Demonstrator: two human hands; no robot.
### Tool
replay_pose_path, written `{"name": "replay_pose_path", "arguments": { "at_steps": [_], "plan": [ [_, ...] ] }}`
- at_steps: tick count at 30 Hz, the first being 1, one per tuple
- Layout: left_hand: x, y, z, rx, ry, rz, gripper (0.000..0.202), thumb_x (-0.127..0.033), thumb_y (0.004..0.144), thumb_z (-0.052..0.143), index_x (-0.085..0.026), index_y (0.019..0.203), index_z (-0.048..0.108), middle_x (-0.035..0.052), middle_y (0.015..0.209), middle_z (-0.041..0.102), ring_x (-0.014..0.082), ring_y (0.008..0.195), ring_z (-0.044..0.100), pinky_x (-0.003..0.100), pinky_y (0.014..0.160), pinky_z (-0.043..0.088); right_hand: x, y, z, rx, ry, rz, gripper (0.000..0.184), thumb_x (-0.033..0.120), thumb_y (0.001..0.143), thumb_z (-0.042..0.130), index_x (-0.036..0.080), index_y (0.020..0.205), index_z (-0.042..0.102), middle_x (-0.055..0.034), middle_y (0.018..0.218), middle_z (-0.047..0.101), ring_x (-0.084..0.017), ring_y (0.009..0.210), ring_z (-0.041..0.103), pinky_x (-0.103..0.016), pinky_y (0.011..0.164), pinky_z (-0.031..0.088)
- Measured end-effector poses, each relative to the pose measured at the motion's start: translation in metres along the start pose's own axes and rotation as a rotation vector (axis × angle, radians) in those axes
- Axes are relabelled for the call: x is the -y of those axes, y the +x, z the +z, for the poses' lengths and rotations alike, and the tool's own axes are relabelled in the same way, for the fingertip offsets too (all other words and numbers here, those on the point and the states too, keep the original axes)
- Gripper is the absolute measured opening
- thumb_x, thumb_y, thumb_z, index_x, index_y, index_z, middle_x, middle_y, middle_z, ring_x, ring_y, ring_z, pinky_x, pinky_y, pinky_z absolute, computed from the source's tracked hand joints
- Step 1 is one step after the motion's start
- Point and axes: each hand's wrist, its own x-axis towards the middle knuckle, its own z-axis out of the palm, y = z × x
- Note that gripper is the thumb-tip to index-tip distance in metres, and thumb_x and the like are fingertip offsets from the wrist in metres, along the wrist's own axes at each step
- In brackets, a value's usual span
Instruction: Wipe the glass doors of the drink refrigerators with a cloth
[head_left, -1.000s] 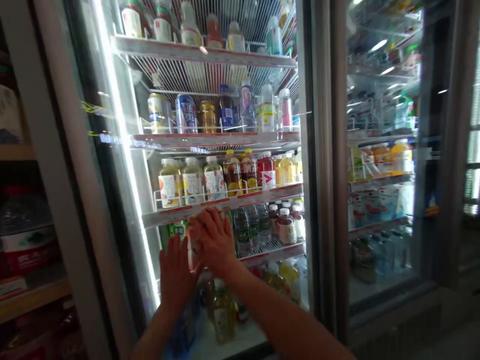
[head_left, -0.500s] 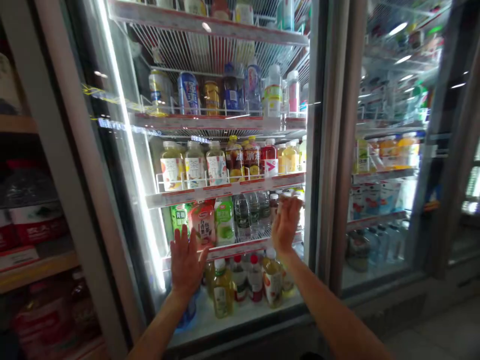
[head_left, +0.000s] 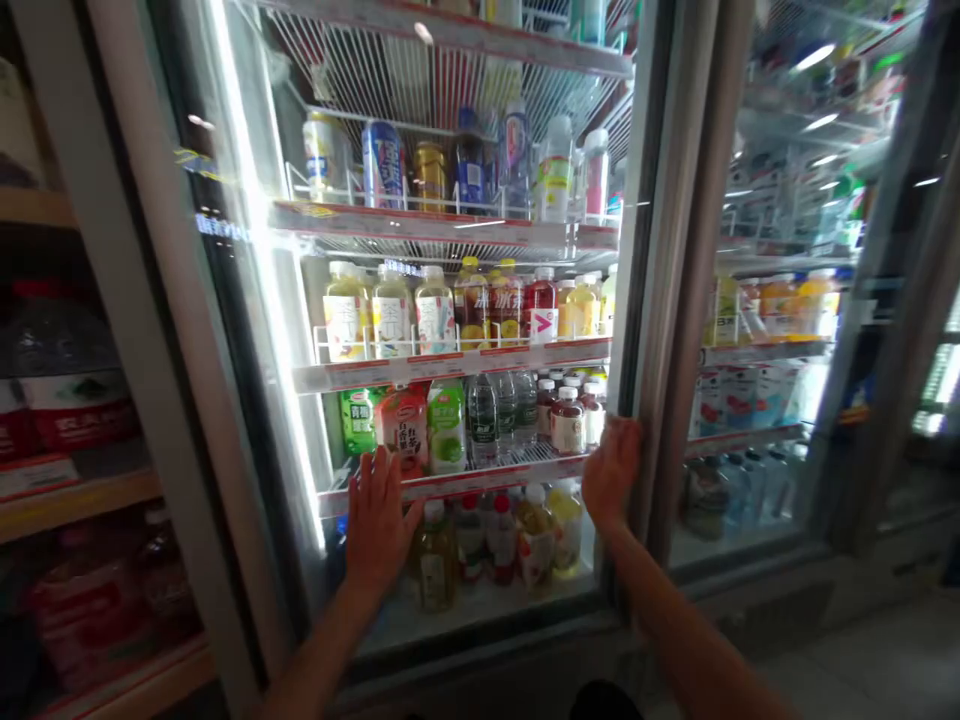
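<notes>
In the head view my left hand [head_left: 379,520] is raised with its fingers spread, in front of the fridge door glass at the level of a lower shelf. Behind it are a red drink bottle [head_left: 403,430] and a bottle of yellow-green drink [head_left: 433,565]. Nothing is in that hand. My right hand [head_left: 613,475] is at the right-hand edge of the door, by the metal door frame [head_left: 664,300]. Its fingers are smeared, so whether they grip the edge cannot be made out. Small brown bottles [head_left: 568,420] stand just left of it.
Lit shelves behind the glass hold cans [head_left: 382,165], tea bottles [head_left: 392,312] and clear water bottles [head_left: 482,415]. A second glass-fronted fridge [head_left: 757,390] stands to the right. On the left, a wooden shelf [head_left: 82,505] carries packs of red-labelled bottles [head_left: 75,410].
My right hand has moved right, from in front of the bottles to the door's edge. My left hand has stayed nearly in place, still spread. The view has shifted slightly.
</notes>
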Motion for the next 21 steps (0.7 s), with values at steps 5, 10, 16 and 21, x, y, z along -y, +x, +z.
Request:
{"name": "replay_pose_path", "arguments": {
  "at_steps": [5,10,16,21],
  "plan": [
    [-0.003,-0.001,0.005,0.001,-0.025,-0.043,0.076,-0.035,0.088,0.046,-0.02,0.146,-0.002,0.0132,0.153,0.013,0.0293,0.141,0.008,0.053,0.111,0.021,0.045,-0.004,0.008,-0.05,0.141,-0.062,0.06,0.017,0.091,0.027,0.019,0.148,0.01,-0.0135,0.154,0.013,-0.031,0.142,0.009,-0.062,0.107,0.025],
    [-0.004,0.001,0.003,-0.026,-0.04,-0.029,0.077,-0.037,0.088,0.047,-0.02,0.147,0.001,0.0141,0.153,0.015,0.0291,0.142,0.009,0.053,0.111,0.021,0.094,-0.031,0.003,0.236,0.24,-0.545,0.059,0.012,0.088,0.036,0.027,0.145,0.025,-0.005,0.146,0.037,-0.022,0.141,0.02,-0.046,0.112,0.029],
    [0.001,0.004,-0.004,-0.068,-0.008,0.03,0.074,-0.033,0.087,0.048,-0.022,0.147,0.005,0.0139,0.152,0.019,0.0288,0.141,0.013,0.053,0.111,0.022,0.01,0.034,0.0,-0.034,0.142,-0.279,0.055,0.014,0.092,0.031,0.022,0.145,0.024,-0.0118,0.149,0.031,-0.024,0.141,0.019,-0.052,0.11,0.029],
    [-0.008,0.04,-0.006,-0.128,-0.003,0.096,0.073,-0.033,0.087,0.05,-0.021,0.147,0.009,0.0153,0.149,0.027,0.025,0.141,0.015,0.05,0.112,0.019,0.033,0.063,0.017,-0.178,0.146,-0.108,0.052,0.019,0.093,0.029,0.019,0.145,0.025,-0.0138,0.15,0.025,-0.027,0.141,0.015,-0.057,0.108,0.027]
  ]
}}
